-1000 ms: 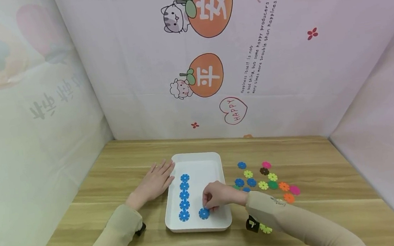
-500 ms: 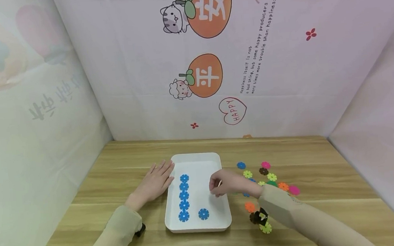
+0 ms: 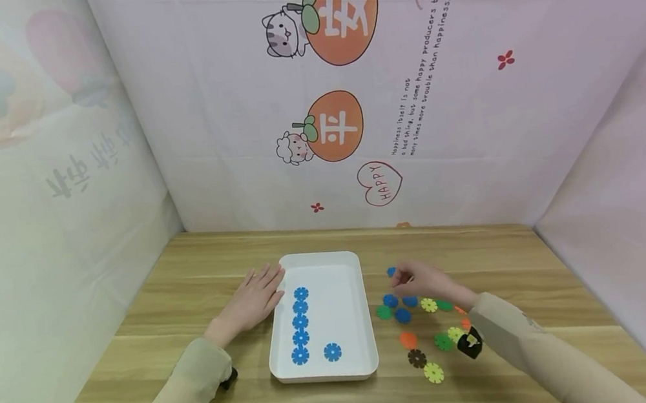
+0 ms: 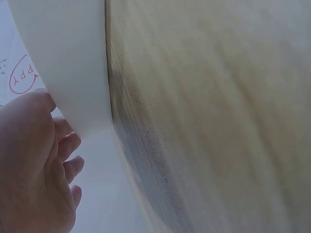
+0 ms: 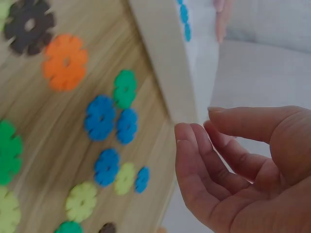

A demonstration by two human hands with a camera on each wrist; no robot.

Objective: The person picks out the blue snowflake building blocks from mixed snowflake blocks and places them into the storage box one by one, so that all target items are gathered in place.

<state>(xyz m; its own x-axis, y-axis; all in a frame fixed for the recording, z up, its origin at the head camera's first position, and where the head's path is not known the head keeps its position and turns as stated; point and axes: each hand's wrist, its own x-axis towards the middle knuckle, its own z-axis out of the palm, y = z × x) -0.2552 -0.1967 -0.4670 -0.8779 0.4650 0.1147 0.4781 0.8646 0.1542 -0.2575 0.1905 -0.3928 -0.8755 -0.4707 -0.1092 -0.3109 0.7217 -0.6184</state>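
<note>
A wooden desk (image 3: 202,284) carries a white rectangular tray (image 3: 346,277) near its middle. Inside the tray, five blue snowflake discs (image 3: 300,322) lie in a line along its left wall, and a sixth blue disc (image 3: 332,352) lies alone near its front edge. The left hand (image 3: 255,299) lies flat on the desk, fingers straight and together, touching the tray's left rim. The right hand (image 3: 424,278) hovers just right of the tray over a loose scatter of coloured discs (image 3: 423,334), beside a blue disc on the desk (image 3: 391,272) near the scatter's back edge. Its fingers are loosely curved and slightly apart, holding nothing, as the right wrist view shows.
</note>
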